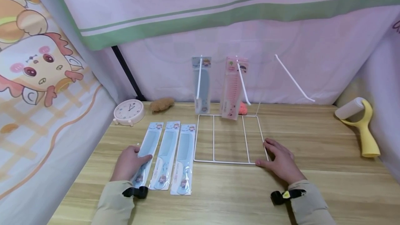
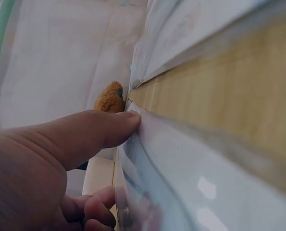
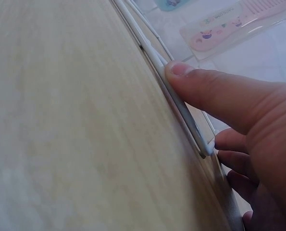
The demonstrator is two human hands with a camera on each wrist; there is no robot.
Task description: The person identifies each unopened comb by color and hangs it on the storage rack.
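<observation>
Three blue combs in clear packets lie side by side on the table: a left one [image 1: 150, 140], a middle one [image 1: 167, 145] and a right one [image 1: 186, 145]. My left hand [image 1: 127, 164] pinches the left packet by its edges, the thumb [image 2: 118, 126] over its face. A white wire display rack [image 1: 214, 138] stands to the right of them. My right hand [image 1: 282, 166] grips its front right corner, thumb [image 3: 191, 77] on the front wire. A packaged blue comb [image 1: 204, 82] hangs on the left hook, pink ones [image 1: 231, 89] on the middle hook. The right hook [image 1: 293, 77] is bare.
A round pink clock [image 1: 129, 111] and a fuzzy brown object [image 1: 161, 104] sit at the back left. Behind the rack is a coral-coloured object [image 1: 243, 108], partly hidden. At far right stands a lint roller with a yellow handle [image 1: 367, 134]. Curtains [image 1: 150, 75] close off the back.
</observation>
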